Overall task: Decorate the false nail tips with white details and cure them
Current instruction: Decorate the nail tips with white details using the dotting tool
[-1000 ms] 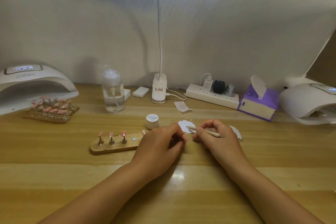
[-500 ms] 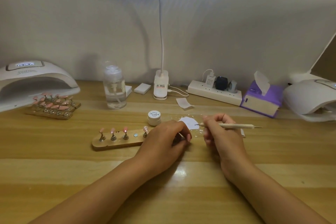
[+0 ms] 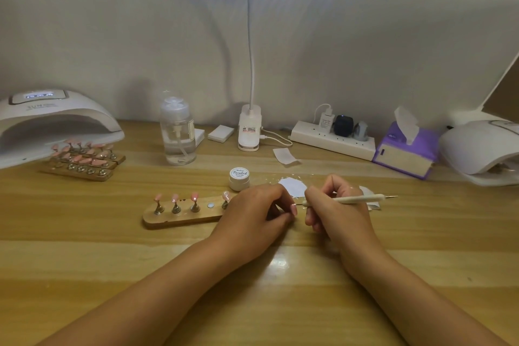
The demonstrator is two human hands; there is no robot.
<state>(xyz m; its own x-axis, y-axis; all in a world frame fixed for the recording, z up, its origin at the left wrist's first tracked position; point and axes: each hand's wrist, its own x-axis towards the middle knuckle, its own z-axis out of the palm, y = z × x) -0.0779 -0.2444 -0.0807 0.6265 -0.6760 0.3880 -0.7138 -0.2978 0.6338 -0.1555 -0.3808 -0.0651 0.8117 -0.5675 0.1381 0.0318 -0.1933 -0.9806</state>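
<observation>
False nail tips (image 3: pixel 194 196), pink, four in a row on metal posts, stand just left of the left hand (image 3: pixel 257 215) at frame centre.

Left hand: fingers curled inward, thumb against the forefinger, heel on the table (image 3: pixel 112 255). I cannot tell whether anything is held inside the curl.

Right hand (image 3: pixel 335 212): thumb and forefinger pinch a dotting pen (image 3: pixel 356 199) near its left end. The pen lies almost level, one fine tip pointing at the left hand's fingertips, the other metal tip sticking out to the right.

The tips' posts sit on a wooden holder (image 3: pixel 182 218), whose right end is hidden under the left hand. A round metal disc shows between the third and fourth posts.

Just behind the hands: a small white gel jar (image 3: pixel 239 178), lid on, and a white paper scrap (image 3: pixel 292 187).

Left edge: a white curing lamp (image 3: pixel 53 123), with more holders of pink tips (image 3: pixel 84 161) at its mouth. Right edge: a second lamp (image 3: pixel 483 149).

Back row, left to right: pump bottle (image 3: pixel 177 132), desk lamp base (image 3: pixel 250 132), power strip (image 3: pixel 332 139), purple tissue pack (image 3: pixel 407 152).
</observation>
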